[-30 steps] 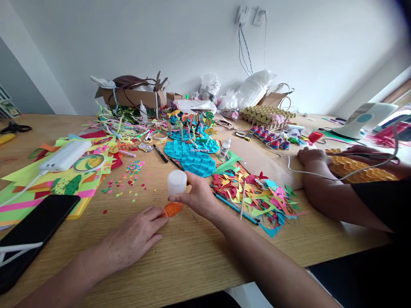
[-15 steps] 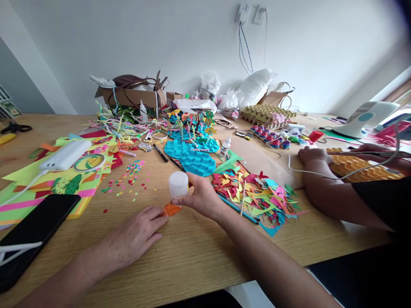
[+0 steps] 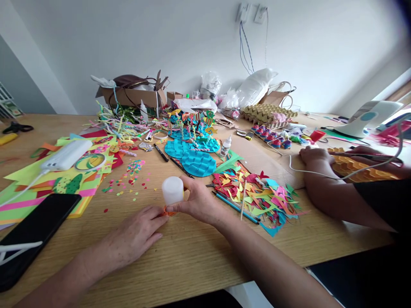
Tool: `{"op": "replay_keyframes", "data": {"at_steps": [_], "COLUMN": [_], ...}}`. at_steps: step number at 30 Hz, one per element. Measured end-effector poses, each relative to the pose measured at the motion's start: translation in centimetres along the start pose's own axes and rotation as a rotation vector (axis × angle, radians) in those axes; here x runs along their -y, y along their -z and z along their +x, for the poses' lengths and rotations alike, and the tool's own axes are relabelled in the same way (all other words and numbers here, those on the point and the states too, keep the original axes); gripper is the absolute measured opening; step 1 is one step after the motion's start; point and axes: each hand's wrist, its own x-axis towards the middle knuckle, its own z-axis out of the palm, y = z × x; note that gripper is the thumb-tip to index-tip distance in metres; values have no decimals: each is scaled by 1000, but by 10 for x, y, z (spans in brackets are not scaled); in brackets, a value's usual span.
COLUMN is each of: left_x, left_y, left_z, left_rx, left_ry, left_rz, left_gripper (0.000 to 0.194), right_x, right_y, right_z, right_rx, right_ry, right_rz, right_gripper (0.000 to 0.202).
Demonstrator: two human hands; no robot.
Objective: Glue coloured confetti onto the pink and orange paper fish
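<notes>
Container (image 3: 172, 190), cloudy white, is gripped in the right hand (image 3: 198, 201), thumb on the near side, fingers wrapped behind. It sits over the orange paper (image 3: 170, 213); whether the two touch, I cannot tell. The left hand (image 3: 139, 233) is loosely spread on the table (image 3: 192, 265), fingertips on the paper's near-left edge. Beyond the right hand, by the blue discs (image 3: 198, 164), an upright bottle (image 3: 225, 147) bears a label with dark print, too small to read. Small marks at the near end of the white power bank (image 3: 66, 155) cannot be made out either. Nearer lies a phone (image 3: 45, 222), its face black. Scraps (image 3: 278, 201) lie heaped to the right, and another person's hand (image 3: 316, 155) rests beside a yellow ridged piece (image 3: 351, 167).
</notes>
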Motion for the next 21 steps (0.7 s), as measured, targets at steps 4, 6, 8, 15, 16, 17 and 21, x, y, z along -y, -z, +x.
{"op": "replay_keyframes", "data": {"at_steps": [4,6,8,15,16,17,21], "left_x": [0,0,0,2,2,1,0], "left_y": [-1,-1,-1,-2,-2,-2,0], "left_z": [1,1,0,-1,-1,-1,0], "left_rx": [-7,-7,0,-18,-19,-18,1], "left_ry": [1,11,19,3,0,-1,7], "left_rz": [-13,-20,-20,-17,-16,-15,-3], "left_gripper": [34,33,32,35,35,35,30], "right_x": [-1,-5,-7,2,2,1,-7], "right_y": [-3,-1,1,-3,-3,-4,-3], "right_z": [2,3,3,1,2,3,5], "right_rx": [-14,-27,-46,-10,-12,-22,-94], "right_ry": [25,41,45,13,15,21,51], "right_rz": [18,12,0,0,7,11,33], "right_gripper": [35,37,40,35,35,34,35]}}
